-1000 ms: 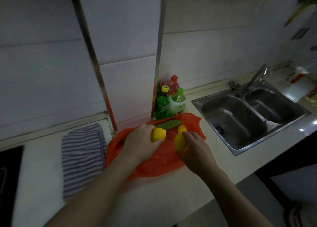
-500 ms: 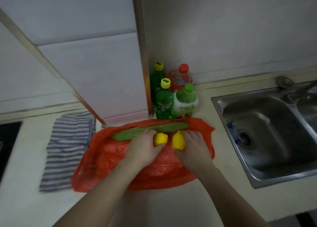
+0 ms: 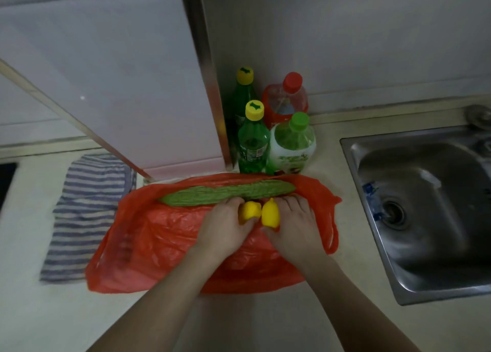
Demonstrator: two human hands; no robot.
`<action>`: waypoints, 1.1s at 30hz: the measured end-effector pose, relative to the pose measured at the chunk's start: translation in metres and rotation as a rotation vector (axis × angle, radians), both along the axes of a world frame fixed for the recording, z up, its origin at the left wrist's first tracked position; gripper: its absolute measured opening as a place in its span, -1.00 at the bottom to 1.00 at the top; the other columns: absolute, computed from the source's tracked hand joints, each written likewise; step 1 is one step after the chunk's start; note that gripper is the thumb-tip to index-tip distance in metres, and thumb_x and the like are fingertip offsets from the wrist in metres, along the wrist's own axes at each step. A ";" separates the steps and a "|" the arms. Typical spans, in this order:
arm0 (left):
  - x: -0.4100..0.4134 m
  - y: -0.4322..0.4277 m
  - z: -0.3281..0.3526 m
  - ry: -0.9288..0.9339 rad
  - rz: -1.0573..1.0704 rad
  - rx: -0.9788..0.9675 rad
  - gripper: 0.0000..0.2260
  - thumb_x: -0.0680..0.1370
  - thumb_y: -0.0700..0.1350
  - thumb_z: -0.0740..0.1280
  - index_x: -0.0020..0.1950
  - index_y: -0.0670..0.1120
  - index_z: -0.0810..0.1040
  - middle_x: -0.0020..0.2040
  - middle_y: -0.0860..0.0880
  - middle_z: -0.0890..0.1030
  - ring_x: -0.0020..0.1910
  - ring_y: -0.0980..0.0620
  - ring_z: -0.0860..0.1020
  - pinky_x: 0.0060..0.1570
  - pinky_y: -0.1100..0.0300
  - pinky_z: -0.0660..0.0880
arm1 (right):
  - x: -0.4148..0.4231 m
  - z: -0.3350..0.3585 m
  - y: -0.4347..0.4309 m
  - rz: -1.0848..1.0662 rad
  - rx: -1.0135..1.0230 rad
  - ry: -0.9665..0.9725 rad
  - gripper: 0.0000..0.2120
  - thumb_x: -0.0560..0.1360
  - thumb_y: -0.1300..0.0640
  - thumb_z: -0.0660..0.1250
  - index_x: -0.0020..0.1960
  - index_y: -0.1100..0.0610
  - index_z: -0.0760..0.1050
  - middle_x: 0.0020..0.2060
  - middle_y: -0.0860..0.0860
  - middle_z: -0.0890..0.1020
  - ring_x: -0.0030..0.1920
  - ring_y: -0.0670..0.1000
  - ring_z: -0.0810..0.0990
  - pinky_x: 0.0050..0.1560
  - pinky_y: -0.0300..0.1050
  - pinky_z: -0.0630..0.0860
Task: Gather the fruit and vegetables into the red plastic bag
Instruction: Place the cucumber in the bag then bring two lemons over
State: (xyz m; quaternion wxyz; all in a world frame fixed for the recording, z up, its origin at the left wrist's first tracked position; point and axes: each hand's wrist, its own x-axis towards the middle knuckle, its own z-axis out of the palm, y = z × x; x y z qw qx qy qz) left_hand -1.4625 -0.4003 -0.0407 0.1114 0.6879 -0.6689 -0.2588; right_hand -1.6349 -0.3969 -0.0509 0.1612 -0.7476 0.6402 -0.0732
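**Q:** Where is the produce lying, and what is gripping it?

**A:** At frame centre, the left hand [image 3: 225, 229] is curling its fingers round one lemon [image 3: 249, 210]. The right hand [image 3: 295, 227] is curling round a second lemon [image 3: 270, 215]. The two fruits are sitting just beside each other on the red plastic bag [image 3: 159, 242]. Just above the fingertips, a long bitter gourd [image 3: 228, 192] is lying crosswise along the bag's upper edge. Whether any piece is sitting inside the mouth or merely on top cannot be told.

**Q:** How is each likely handling?

**A:** The lemons are looking firm, smooth, oval and light, so a whole-hand wrap is suiting them, though they would probably roll if released. The gourd, ridged and warty, is probably stiff and offering good purchase — a mid-length hold should keep it level. The bag is showing as thin, crinkled, glossy film, limp and slippery. Its mouth hem or the handle loop at right is the place to take hold.

**Q:** And around?

**A:** Capped plastic bottles [image 3: 252, 144] are standing at upper centre. A striped cloth [image 3: 87, 213] is lying at left and a steel sink [image 3: 425, 205] is sitting at right — all on a pale, smooth counter [image 3: 265, 322].
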 end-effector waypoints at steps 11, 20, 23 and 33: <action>-0.005 -0.001 -0.009 -0.010 0.042 0.002 -0.54 0.45 0.17 0.40 0.26 -0.05 0.52 0.14 -0.06 0.58 0.07 -0.08 0.56 0.01 0.06 0.51 | 0.001 -0.009 -0.002 0.009 -0.016 0.053 -0.34 0.32 -0.22 0.42 0.30 0.10 0.40 0.21 0.04 0.49 0.34 0.14 0.29 0.30 0.09 0.33; -0.001 0.005 -0.002 -0.036 -0.021 0.001 -0.59 0.44 0.09 0.41 0.24 -0.02 0.51 0.11 -0.04 0.57 0.09 -0.07 0.54 0.00 0.04 0.50 | 0.001 -0.003 0.001 0.043 -0.017 0.067 -0.34 0.32 -0.19 0.42 0.31 0.10 0.39 0.23 0.06 0.48 0.34 0.15 0.30 0.35 0.09 0.29; 0.003 0.011 0.008 -0.042 -0.025 -0.017 -0.54 0.45 0.08 0.41 0.31 -0.03 0.48 0.18 -0.04 0.55 0.17 -0.07 0.51 0.08 0.05 0.49 | 0.000 0.005 0.006 0.029 -0.047 0.066 -0.38 0.32 -0.17 0.43 0.27 0.09 0.41 0.19 0.05 0.50 0.31 0.14 0.34 0.32 0.07 0.32; 0.031 0.045 0.053 -0.083 -0.185 -0.194 -0.44 0.53 0.07 0.32 0.49 -0.07 0.30 0.48 -0.07 0.32 0.46 -0.07 0.27 0.45 0.02 0.22 | 0.012 0.058 0.045 -0.034 -0.060 0.083 -0.37 0.50 -0.16 0.22 0.46 0.14 0.26 0.42 0.10 0.36 0.46 0.15 0.22 0.45 0.10 0.20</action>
